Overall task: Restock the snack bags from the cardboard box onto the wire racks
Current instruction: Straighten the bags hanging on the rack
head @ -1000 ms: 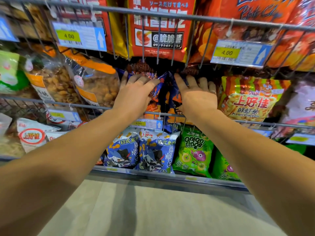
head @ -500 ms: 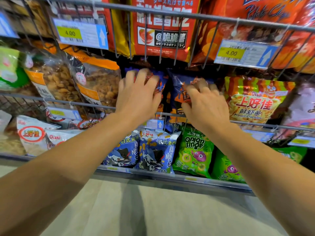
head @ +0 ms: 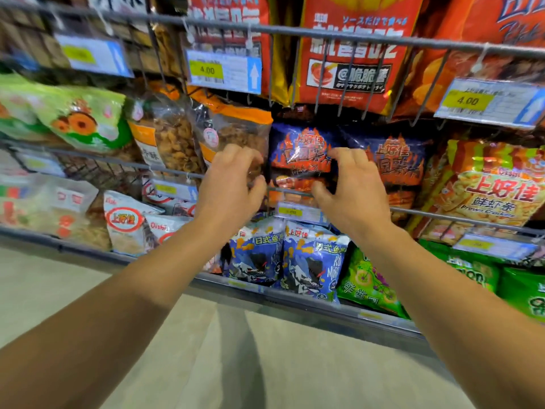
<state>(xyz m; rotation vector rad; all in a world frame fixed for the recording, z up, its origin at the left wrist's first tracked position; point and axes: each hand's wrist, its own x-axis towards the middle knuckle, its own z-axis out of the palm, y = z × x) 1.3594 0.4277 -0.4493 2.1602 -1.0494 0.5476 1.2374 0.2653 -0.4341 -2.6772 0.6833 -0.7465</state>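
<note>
A dark blue snack bag with orange flames stands upright behind the front rail of the middle wire rack. My left hand pinches its left edge with curled fingers and thumb. Fingers and thumb of my right hand curl round its right edge. A second bag of the same kind stands just to the right, touching the first. The cardboard box is out of view.
Orange prawn cracker bags fill the rack to the right, and clear bags of brown snacks the left. Blue bags and green onion ring bags sit on the lowest shelf. Large red bags hang above. Beige floor lies below.
Both hands drew back from deep in the rack to the sides of the front flame bag. The two flame bags now stand upright, faces forward.
</note>
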